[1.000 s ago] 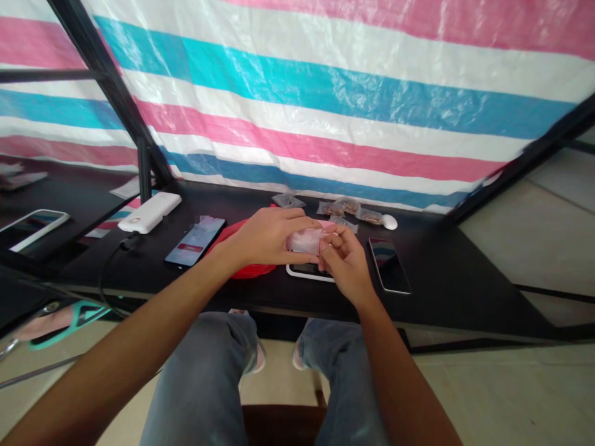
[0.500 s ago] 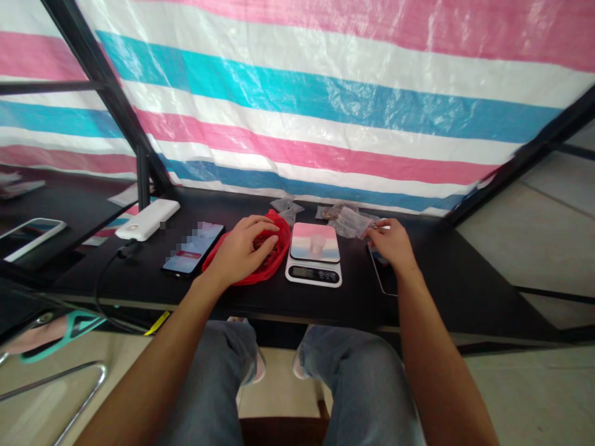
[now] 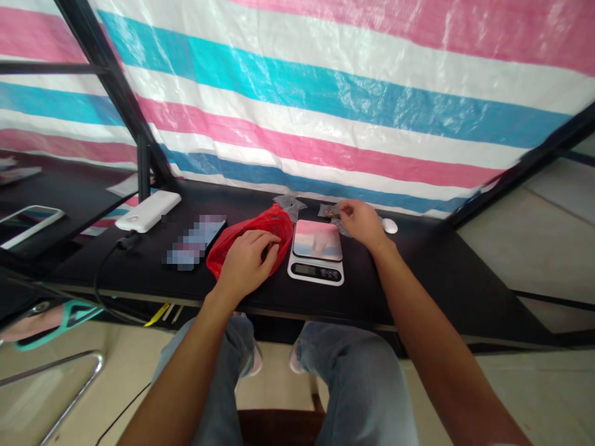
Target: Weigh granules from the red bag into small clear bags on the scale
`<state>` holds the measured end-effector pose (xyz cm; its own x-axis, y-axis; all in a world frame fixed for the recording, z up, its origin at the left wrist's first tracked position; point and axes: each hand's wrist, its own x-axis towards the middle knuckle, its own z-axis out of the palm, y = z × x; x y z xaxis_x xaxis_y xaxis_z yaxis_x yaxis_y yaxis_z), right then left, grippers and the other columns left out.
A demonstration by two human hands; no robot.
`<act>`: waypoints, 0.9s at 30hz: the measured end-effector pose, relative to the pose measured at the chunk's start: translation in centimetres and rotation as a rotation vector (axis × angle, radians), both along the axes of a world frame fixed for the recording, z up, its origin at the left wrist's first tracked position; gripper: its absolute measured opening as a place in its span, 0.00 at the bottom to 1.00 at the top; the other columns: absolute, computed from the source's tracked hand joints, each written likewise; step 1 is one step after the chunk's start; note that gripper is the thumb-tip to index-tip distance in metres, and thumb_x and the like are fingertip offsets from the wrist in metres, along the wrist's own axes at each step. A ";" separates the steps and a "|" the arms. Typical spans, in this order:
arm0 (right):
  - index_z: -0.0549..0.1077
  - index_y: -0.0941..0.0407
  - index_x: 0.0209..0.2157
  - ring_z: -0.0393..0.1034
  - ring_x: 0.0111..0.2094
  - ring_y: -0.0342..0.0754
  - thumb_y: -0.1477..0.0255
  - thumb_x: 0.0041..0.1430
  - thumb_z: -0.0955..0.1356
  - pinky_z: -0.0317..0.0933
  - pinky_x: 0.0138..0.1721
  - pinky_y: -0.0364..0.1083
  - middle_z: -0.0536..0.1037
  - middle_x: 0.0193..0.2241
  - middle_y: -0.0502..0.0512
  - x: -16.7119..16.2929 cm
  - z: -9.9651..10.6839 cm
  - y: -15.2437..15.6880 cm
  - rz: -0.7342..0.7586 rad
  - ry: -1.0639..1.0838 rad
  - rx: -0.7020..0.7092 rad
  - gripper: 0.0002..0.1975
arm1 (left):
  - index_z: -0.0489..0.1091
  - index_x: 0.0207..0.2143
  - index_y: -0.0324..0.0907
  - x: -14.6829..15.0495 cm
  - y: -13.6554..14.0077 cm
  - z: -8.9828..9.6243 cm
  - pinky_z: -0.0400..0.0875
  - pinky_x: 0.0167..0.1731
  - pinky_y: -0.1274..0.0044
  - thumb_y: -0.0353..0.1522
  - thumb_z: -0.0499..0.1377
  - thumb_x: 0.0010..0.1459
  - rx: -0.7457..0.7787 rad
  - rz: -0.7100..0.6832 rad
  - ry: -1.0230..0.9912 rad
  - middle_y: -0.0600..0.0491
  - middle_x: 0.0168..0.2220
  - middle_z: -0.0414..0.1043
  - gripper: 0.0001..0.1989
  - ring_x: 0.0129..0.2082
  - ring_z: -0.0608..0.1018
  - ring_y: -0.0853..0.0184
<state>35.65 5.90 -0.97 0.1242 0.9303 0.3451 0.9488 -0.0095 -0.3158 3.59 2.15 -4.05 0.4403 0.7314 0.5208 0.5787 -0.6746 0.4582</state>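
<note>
My left hand (image 3: 251, 257) is at the mouth of a crumpled red plastic bag (image 3: 279, 217), its fingers curled towards the thumb. A dark bit shows between them, too small to name. Right of the bag lies a white kitchen scale (image 3: 294, 263) with a shiny, reflective plate and a small dark display. Behind the scale, my right hand (image 3: 360, 220) bends its fingers down at small clear plastic bags (image 3: 325, 211) with brownish contents. Its fingertips are close together, and what they pinch is partly hidden. Another clear bag (image 3: 292, 204) lies behind the red one.
A phone (image 3: 198, 241) and a white power bank (image 3: 151, 210) with a cable lie to the left. A white round object (image 3: 389, 225) sits by my right wrist. A striped plastic sheet (image 3: 325, 111) hangs behind the black table (image 3: 441, 279), between dark metal posts.
My right hand has moved left and away from me, to the clear bags behind the scale. My left fingers have curled in more, and the red bag stands more raised. The white round object now shows.
</note>
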 end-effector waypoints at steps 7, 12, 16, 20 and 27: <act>0.82 0.60 0.52 0.79 0.46 0.55 0.73 0.62 0.72 0.66 0.49 0.47 0.85 0.50 0.65 0.4 -0.6 6.7 0.129 -0.198 -0.338 0.17 | 0.78 0.46 0.45 0.0 -0.5 -0.7 0.74 0.55 0.61 0.34 0.53 0.71 0.005 0.015 -0.075 0.46 0.48 0.82 0.12 0.51 0.80 0.56; 0.85 0.58 0.44 0.79 0.41 0.55 0.73 0.60 0.74 0.65 0.44 0.47 0.86 0.44 0.62 0.8 1.3 6.9 0.142 -0.216 -0.320 0.11 | 0.78 0.45 0.44 0.0 -0.4 -1.0 0.73 0.55 0.62 0.33 0.54 0.70 0.006 0.000 -0.146 0.46 0.46 0.82 0.12 0.50 0.80 0.57; 0.85 0.58 0.45 0.78 0.41 0.55 0.70 0.63 0.72 0.67 0.44 0.49 0.86 0.41 0.61 -0.2 4.0 4.3 0.169 -0.046 -0.015 0.12 | 0.78 0.42 0.43 0.2 -0.3 -0.8 0.76 0.46 0.68 0.35 0.57 0.68 -0.066 0.037 -0.374 0.47 0.42 0.83 0.10 0.43 0.81 0.60; 0.83 0.55 0.50 0.78 0.44 0.57 0.69 0.61 0.74 0.69 0.49 0.54 0.86 0.45 0.60 -4.3 5.6 -1.6 0.399 0.133 0.320 0.15 | 0.78 0.40 0.40 0.4 -0.6 0.2 0.73 0.29 0.76 0.43 0.63 0.64 -0.376 0.014 -0.731 0.50 0.33 0.82 0.15 0.29 0.80 0.66; 0.81 0.51 0.54 0.76 0.51 0.56 0.72 0.63 0.75 0.68 0.57 0.57 0.84 0.51 0.59 -12.5 2.4 -8.9 0.670 0.262 0.308 0.17 | 0.76 0.36 0.39 -0.4 -1.2 1.5 0.68 0.22 0.80 0.49 0.71 0.53 -0.712 -0.178 -0.879 0.53 0.26 0.78 0.23 0.21 0.74 0.72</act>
